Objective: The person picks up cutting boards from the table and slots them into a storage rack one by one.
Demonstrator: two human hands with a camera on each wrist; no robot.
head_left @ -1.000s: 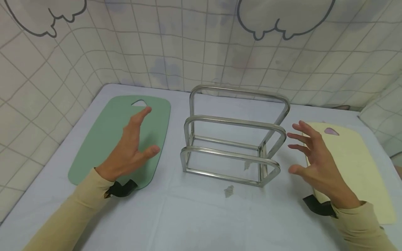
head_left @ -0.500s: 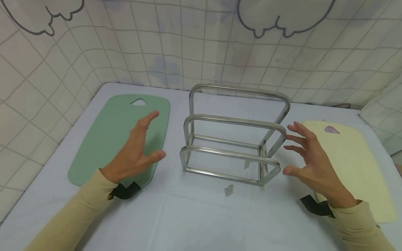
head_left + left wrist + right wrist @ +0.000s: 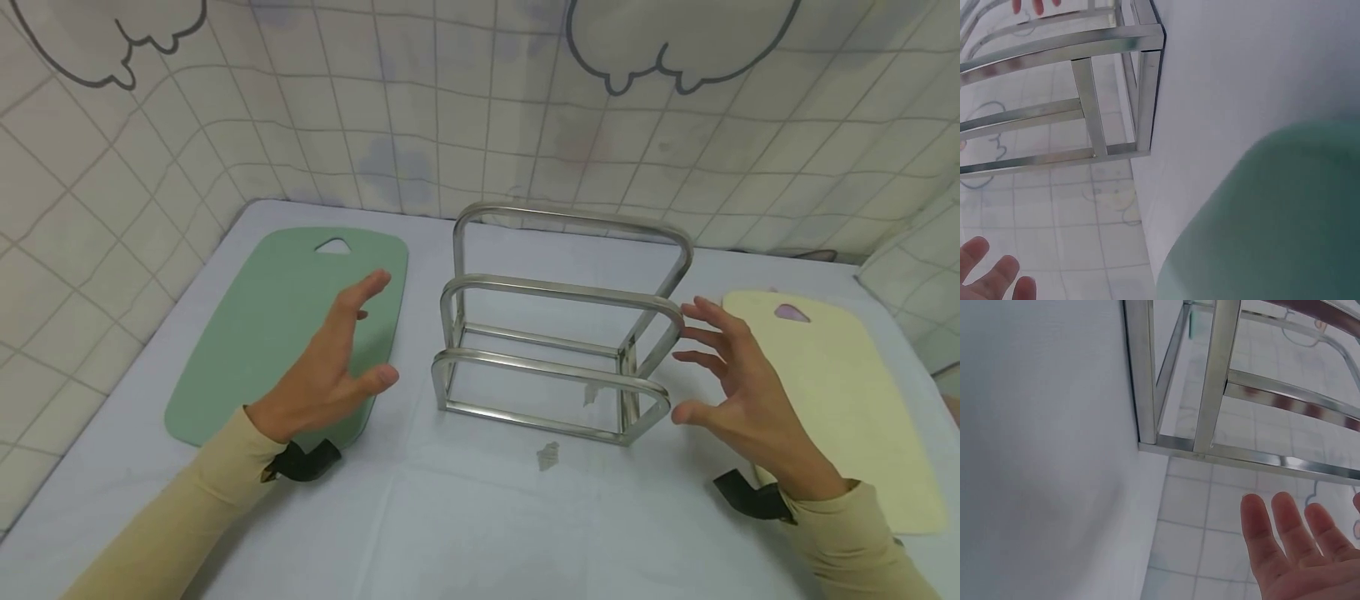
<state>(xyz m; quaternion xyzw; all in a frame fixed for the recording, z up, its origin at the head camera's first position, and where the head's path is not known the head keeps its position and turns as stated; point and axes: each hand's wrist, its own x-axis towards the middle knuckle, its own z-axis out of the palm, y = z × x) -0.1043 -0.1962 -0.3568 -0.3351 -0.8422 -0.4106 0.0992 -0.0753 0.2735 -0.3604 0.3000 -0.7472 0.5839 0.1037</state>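
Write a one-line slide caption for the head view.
Two open hands, left hand and right hand, flank a steel rack between green and yellow cutting boards.

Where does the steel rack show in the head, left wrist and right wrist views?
Head: steel rack stands centre, between both open hands.
Left wrist: upper left.
Right wrist: top, centre to right.
Shared landmark: the white table cover under it.

Pale table (image 3: pixel 480 517); gridded cloth backdrop (image 3: pixel 450 100) with clouds.

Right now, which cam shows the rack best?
Head view: the whole rack shows, all three hoops, standing between both boards. Left wrist gets only one corner with bars; right wrist only base bars and an upright.
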